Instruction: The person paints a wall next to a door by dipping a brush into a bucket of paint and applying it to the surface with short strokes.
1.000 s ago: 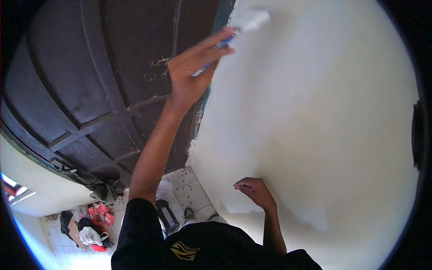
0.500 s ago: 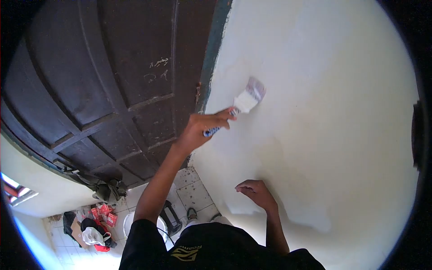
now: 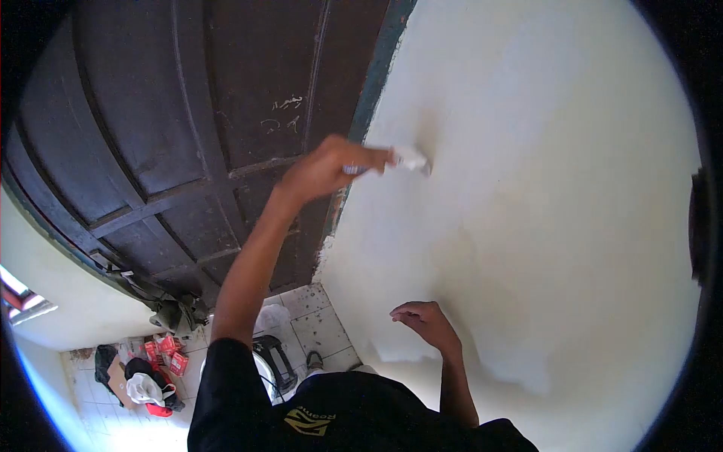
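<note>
My left hand grips paintbrush, tip apparently touching wall to its right, bit blurry. Door behind it. My right hand lower, near wall, loosely open.

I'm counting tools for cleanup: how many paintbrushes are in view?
1: the paintbrush in the left hand, its head at the pale wall, near the dark door. Others could be hidden.

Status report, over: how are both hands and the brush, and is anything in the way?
Left hand gripping brush. Right hand loosely curled, looks empty. Brush at wall. Nothing visible blocking it.
</note>
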Tool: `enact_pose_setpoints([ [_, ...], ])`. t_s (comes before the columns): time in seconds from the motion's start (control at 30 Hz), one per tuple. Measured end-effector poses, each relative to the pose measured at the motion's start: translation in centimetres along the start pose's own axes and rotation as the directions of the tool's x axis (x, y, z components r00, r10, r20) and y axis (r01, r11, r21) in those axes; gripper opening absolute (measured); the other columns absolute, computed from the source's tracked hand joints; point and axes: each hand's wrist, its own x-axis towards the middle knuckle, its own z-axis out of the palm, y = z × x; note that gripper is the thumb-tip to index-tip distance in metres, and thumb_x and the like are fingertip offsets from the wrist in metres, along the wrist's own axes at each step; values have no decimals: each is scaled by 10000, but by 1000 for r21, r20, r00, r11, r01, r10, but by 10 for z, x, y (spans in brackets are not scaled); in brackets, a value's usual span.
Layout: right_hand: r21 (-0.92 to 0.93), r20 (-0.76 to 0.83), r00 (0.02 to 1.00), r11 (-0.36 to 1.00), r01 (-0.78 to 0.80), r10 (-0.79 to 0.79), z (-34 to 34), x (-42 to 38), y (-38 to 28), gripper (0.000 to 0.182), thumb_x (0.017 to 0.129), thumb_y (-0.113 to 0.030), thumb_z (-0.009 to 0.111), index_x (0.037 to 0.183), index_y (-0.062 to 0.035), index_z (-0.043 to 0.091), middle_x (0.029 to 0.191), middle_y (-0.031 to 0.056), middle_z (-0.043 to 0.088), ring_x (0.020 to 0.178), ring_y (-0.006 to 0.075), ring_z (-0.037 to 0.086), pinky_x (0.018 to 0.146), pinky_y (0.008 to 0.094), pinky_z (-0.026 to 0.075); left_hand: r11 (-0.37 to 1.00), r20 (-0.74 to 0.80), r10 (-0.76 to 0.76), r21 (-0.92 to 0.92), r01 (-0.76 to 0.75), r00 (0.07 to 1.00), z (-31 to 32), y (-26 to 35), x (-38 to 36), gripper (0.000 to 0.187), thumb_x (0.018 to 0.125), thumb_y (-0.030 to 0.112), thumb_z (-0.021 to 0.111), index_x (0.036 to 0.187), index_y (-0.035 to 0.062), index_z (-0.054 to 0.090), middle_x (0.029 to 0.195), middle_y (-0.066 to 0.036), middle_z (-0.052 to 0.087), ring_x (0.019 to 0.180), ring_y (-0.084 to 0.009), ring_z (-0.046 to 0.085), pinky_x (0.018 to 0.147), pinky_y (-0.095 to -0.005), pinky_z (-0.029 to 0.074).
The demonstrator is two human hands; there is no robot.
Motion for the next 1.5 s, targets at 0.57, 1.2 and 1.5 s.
enact_pose_setpoints([
  [0.57, 19, -30, 999, 1000, -22, 23, 7, -4, -9, 223, 937, -185, 602, 1022, -5, 702, 950, 129, 725, 873, 217, 694, 814, 342, 534, 962, -702, 271, 214, -168, 659, 11, -43, 43, 202, 783, -128, 649, 933, -3, 703, 1200, -153, 662, 1124, -239, 642, 918, -329, 544],
  [1.2, 29, 85, 996, 1000, -5, 2, 21, 17, 0, 218, 939, -189, 620, 1047, -12, 689, 958, 124, 722, 873, 201, 691, 811, 328, 536, 967, -235, -253, -79, 241, 939, 140, 17, -110, 272, 774, -145, 616, 1000, 3, 650, 1348, -182, 550, 1256, -306, 530, 1002, -374, 498],
  [1.5, 22, 49, 998, 999, 43, -44, 21, 6, -4, 150, 924, -82, 613, 1011, 19, 683, 920, 130, 716, 863, 194, 693, 782, 307, 535, 978, 245, -115, -141, 153, 963, 59, 43, -28, 187, 746, -105, 620, 905, -12, 650, 1090, -140, 698, 1030, -296, 664, 849, -376, 526],
])
